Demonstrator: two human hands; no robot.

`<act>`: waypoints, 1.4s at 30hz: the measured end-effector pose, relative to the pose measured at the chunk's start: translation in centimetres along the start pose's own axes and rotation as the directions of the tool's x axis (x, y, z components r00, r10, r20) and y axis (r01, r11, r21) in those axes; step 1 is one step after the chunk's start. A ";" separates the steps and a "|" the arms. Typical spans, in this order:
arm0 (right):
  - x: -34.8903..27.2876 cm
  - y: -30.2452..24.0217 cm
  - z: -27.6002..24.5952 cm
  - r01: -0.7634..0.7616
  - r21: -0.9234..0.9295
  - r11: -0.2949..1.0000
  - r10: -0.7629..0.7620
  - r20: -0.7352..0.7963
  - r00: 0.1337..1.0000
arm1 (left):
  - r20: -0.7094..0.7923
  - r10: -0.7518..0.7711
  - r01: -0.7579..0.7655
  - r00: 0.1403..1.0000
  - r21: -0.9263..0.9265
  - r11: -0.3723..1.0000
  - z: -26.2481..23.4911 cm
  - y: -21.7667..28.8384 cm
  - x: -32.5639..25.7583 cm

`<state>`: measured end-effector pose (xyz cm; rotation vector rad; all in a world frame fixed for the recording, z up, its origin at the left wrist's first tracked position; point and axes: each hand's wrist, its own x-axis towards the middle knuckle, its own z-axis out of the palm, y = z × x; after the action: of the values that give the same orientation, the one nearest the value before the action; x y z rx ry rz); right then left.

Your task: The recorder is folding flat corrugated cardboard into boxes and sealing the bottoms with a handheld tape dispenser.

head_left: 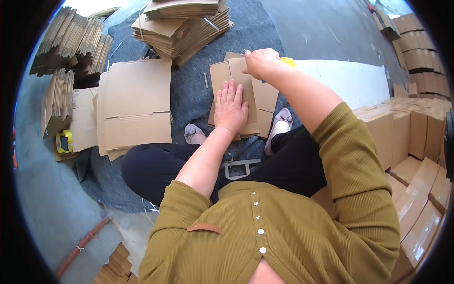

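Note:
A folded brown cardboard box [261, 97] lies flat on the dark floor mat between my feet. My left hand [231, 107] presses palm-down on its middle, fingers spread and flat. My right hand [259, 62] is at the box's far edge, closed around a yellow tape dispenser [287, 61], most of which is hidden behind the hand.
A flattened box pile [135, 106] lies to the left, with a second yellow tape dispenser [65, 141] beside it. Stacks of flat cardboard [182, 26] sit ahead and far left [71, 45]. Taped boxes [416, 156] crowd the right. A white board [350, 80] lies ahead right.

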<state>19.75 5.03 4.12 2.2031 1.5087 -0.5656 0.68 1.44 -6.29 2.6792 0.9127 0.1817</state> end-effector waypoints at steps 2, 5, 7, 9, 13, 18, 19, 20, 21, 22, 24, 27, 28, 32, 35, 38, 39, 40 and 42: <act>2.0 0.8 0.4 0.104 0.015 0.995 -0.103 -0.043 0.994 | 0.035 -0.019 0.019 0.999 0.004 1.000 0.0 0.0 0.0; 3.5 1.0 1.2 0.273 0.004 0.962 -0.273 -0.038 0.961 | -0.001 0.005 -0.005 1.000 -0.026 1.000 -0.2 -0.6 -0.4; 3.9 1.5 1.7 0.242 0.077 0.967 -0.241 -0.023 0.970 | 0.019 0.022 -0.021 1.000 -0.071 0.997 -1.1 -0.5 -0.8; 4.3 1.5 1.5 0.234 0.067 0.970 -0.234 -0.001 0.972 | 0.041 0.123 -0.119 0.992 -0.076 0.990 -2.6 -0.3 -1.5; 4.4 2.1 1.5 0.226 0.089 0.970 -0.229 0.022 0.973 | 0.204 0.078 -0.066 0.976 -0.065 0.996 -4.7 2.1 -6.1; 4.4 2.1 2.0 0.243 0.159 0.957 -0.251 0.027 0.968 | 0.055 0.114 -0.116 0.992 0.034 0.993 -1.6 0.6 -6.5; 4.4 2.2 2.2 0.232 0.179 0.956 -0.240 0.025 0.970 | 0.037 0.133 -0.133 0.990 -0.001 0.991 -1.7 0.2 -6.2; 4.5 2.3 2.3 0.224 0.198 0.954 -0.233 0.022 0.972 | 0.002 0.154 -0.154 0.988 -0.012 0.988 -1.7 -0.2 -6.0; 4.4 2.4 2.4 0.223 0.196 0.955 -0.232 0.023 0.972 | 0.001 0.153 -0.153 0.988 -0.014 0.988 -1.7 -0.5 -5.9; 4.3 2.5 2.5 0.214 0.194 0.957 -0.222 0.022 0.975 | 0.004 0.169 -0.169 0.986 -0.009 0.986 -1.6 -0.6 -5.8; 3.9 2.5 2.5 0.203 0.196 0.959 -0.211 0.020 0.977 | 0.010 0.188 -0.188 0.982 -0.004 0.982 -1.7 -1.1 -5.7; 3.6 2.7 2.6 0.188 0.213 0.959 -0.198 0.027 0.980 | 0.019 0.214 -0.214 0.977 0.016 0.977 -1.7 -1.3 -5.7; 3.6 2.6 3.1 0.183 0.225 0.957 -0.189 0.006 0.982 | 0.026 0.210 -0.211 0.977 0.017 0.977 -1.7 -1.3 -5.8; 3.4 2.4 3.2 0.168 0.220 0.961 -0.171 -0.003 0.985 | 0.118 0.188 -0.186 0.975 -0.029 0.982 -2.9 -0.8 -5.6; 3.5 2.0 2.7 0.155 0.161 0.975 -0.158 0.001 0.988 | 0.153 0.169 -0.169 0.974 -0.017 0.986 -3.5 -0.2 -5.1; 4.3 1.8 1.7 0.227 0.049 0.973 -0.230 0.082 0.970 | 0.354 0.119 -0.123 0.928 -0.011 0.992 -5.1 0.1 -4.0; 4.7 1.9 1.5 0.221 0.044 0.974 -0.224 0.082 0.971 | 0.349 0.124 -0.127 0.929 -0.016 0.992 -5.7 0.4 -3.6; 5.1 1.9 1.5 0.235 -0.020 0.972 -0.230 0.134 0.964 | 0.454 0.117 -0.103 0.883 -0.054 0.993 -6.3 0.6 -2.9; 5.4 1.5 1.3 0.272 -0.085 0.959 -0.255 0.166 0.952 | 0.657 0.086 -0.063 0.749 -0.060 0.996 -8.2 0.7 -1.2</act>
<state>22.83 7.99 0.24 1.8448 1.7199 -0.7024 -1.59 2.17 1.68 2.4426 0.5545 -0.6969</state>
